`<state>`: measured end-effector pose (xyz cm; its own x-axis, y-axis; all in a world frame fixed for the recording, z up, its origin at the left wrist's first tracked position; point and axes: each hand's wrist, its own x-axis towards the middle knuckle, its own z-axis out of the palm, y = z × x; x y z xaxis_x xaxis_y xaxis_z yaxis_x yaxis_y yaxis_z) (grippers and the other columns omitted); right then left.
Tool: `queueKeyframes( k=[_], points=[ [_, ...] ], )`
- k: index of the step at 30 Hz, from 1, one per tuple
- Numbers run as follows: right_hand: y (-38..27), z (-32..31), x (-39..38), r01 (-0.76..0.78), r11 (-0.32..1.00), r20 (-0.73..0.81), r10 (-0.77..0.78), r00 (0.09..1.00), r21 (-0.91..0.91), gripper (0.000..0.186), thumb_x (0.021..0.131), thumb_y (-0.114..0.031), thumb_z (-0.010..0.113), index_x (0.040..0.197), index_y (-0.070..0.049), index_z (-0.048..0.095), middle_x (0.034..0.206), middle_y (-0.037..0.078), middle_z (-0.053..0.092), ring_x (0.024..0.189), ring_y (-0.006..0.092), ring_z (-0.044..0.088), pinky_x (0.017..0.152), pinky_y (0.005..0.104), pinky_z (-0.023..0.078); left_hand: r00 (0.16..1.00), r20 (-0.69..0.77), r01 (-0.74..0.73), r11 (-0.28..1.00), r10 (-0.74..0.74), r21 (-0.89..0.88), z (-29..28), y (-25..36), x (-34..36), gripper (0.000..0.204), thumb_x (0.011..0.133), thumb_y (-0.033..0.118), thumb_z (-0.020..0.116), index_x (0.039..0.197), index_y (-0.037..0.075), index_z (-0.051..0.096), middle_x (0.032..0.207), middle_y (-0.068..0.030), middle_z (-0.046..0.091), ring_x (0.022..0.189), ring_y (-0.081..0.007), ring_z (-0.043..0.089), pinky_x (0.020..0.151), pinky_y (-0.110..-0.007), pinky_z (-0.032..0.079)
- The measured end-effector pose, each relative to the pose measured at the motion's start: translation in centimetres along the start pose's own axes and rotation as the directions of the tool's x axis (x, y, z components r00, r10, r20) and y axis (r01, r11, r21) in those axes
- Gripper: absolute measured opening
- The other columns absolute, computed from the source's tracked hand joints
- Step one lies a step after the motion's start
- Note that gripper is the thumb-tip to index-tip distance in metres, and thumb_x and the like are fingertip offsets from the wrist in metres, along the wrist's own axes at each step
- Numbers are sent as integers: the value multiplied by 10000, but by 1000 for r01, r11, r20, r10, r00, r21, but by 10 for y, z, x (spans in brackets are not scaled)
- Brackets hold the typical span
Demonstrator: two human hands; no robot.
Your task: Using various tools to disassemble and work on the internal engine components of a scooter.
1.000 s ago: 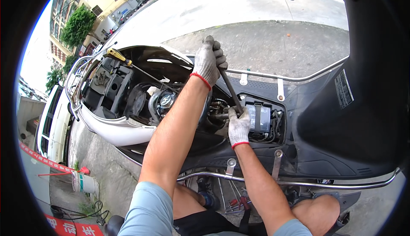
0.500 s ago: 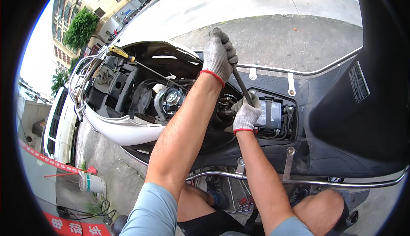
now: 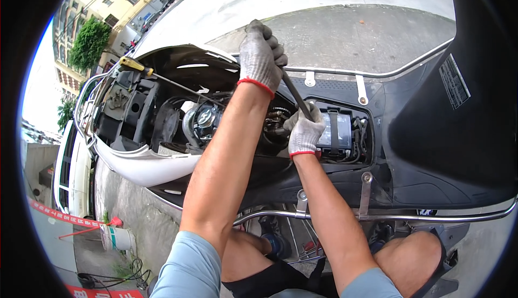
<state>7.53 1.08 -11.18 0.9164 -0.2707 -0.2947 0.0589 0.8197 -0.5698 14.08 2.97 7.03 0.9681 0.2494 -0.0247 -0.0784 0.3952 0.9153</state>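
Gloved fingers of the left hand [image 3: 260, 52] are curled tightly round the upper end of a dark bar [image 3: 294, 90], while those of the right hand [image 3: 306, 130] close about its lower part, the tip hidden. The bar slants above the scooter [image 3: 426, 174], its lower part by the rear edge of the compartment holding a strapped battery [image 3: 341, 130]. Farther out, a yellow-handled screwdriver [image 3: 141, 69] lies across the open rear body, handle at the far rear corner.
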Motion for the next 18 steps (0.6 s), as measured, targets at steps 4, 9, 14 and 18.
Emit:
queueKeyframes(
  k=[4,9,14,18],
  points=[
    [-8,-6,-9,84,995,83,-80,993,-51,64,957,-35,620,1006,-26,580,636,21,527,462,128,480,439,284,428,1000,16,-6,1000,6,-7,-1,-1,2,365,986,344,498,670,211,375,546,70,234,443,-79,195,410,-264,165],
    [-30,-12,-23,-151,937,-2,159,987,315,212,993,-223,513,1024,-30,595,820,115,613,711,235,609,670,405,545,1000,13,15,1000,-14,-10,0,0,3,345,988,325,478,683,204,372,550,67,241,445,-84,192,410,-270,159],
    [-29,11,0,-223,945,-203,273,940,239,359,1023,-400,445,796,-123,435,549,-18,296,429,148,278,487,339,323,999,37,21,1000,-21,-10,-1,4,3,358,1002,321,457,677,204,365,548,67,236,439,-89,185,411,-273,154],
    [-23,11,6,-208,944,-229,268,936,258,379,1015,-407,458,782,-108,452,537,11,350,402,160,327,422,337,318,998,43,36,999,-34,-32,-4,3,4,359,996,322,468,672,204,367,546,67,237,437,-90,182,412,-278,152]
  ],
)
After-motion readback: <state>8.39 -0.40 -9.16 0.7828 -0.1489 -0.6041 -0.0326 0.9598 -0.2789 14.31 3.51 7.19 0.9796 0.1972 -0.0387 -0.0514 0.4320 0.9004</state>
